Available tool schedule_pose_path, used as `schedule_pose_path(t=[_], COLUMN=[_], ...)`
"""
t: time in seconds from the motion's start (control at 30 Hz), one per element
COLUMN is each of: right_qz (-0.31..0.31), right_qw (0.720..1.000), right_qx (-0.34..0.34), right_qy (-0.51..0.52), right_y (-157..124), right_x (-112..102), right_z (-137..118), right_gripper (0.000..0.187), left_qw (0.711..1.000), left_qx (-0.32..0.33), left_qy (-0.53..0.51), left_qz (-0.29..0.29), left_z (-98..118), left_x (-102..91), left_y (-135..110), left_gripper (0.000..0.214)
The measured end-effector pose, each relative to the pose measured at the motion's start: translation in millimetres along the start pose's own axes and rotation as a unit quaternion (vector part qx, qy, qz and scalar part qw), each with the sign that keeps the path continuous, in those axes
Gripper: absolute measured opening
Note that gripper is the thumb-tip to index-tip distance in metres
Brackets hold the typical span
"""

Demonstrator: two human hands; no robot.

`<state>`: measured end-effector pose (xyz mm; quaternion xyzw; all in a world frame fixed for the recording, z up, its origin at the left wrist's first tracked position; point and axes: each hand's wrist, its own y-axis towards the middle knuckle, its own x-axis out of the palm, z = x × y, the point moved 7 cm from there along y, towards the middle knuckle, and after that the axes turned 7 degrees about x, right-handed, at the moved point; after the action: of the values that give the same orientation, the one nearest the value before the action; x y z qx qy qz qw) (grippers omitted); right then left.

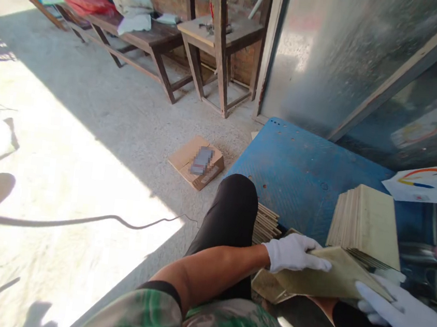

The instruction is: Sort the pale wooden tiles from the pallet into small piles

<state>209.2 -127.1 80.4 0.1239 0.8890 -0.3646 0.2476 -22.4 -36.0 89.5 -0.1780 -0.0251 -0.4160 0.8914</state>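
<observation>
Both my hands wear white gloves. My left hand [295, 252] grips the near-left edge of a small stack of thin pale wooden panels [323, 281] held over my lap. My right hand [401, 313] holds the same stack at its right corner, fingers stretched along it. Just behind stands a taller stack of the same panels [368, 226] on a blue board [303, 172]. Another low pile of panels [266, 223] lies beside my black-clad knee [233, 206].
A cardboard box [197, 162] lies on the concrete floor, with a thin cable [80, 219] running across the sunlit patch. Wooden benches and a stool [220, 33] stand by the brick wall. A metal sheet [331, 55] leans at the right. A white printed box [431, 183] rests at far right.
</observation>
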Motion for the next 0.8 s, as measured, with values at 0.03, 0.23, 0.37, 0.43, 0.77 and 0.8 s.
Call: schedule_pose_path(t=[0.03, 0.23, 0.37, 0.43, 0.77, 0.8], right_qz=[-0.027, -0.092, -0.136, -0.149, -0.195, -0.207], right_qw=[0.999, 0.994, 0.986, 0.977, 0.936, 0.926], right_qx=[0.028, 0.052, 0.003, -0.042, -0.105, -0.112], right_qy=[0.015, -0.038, -0.101, -0.147, -0.275, -0.294], right_y=[0, -24, -45, -49, -31, -28], right_x=[6, 30, 44, 53, 129, 139], right_z=[5, -3, -23, -32, 5, 10], right_gripper=[0.046, 0.050, 0.046, 0.042, 0.030, 0.029], left_qw=[1.000, 0.997, 0.973, 0.960, 0.974, 0.972], left_qx=[-0.002, 0.011, 0.041, 0.038, -0.018, -0.019], left_qy=[0.016, 0.051, 0.167, 0.183, 0.220, 0.230], left_qz=[-0.004, -0.059, -0.151, -0.207, -0.042, -0.046], left_z=[-2, -15, -9, -5, -5, -6], left_x=[0.2, 2.7, 3.2, 0.9, -33.4, -31.9], left_y=[-1, 5, 8, 7, 22, 23], left_gripper=[0.040, 0.032, 0.015, 0.014, 0.025, 0.026])
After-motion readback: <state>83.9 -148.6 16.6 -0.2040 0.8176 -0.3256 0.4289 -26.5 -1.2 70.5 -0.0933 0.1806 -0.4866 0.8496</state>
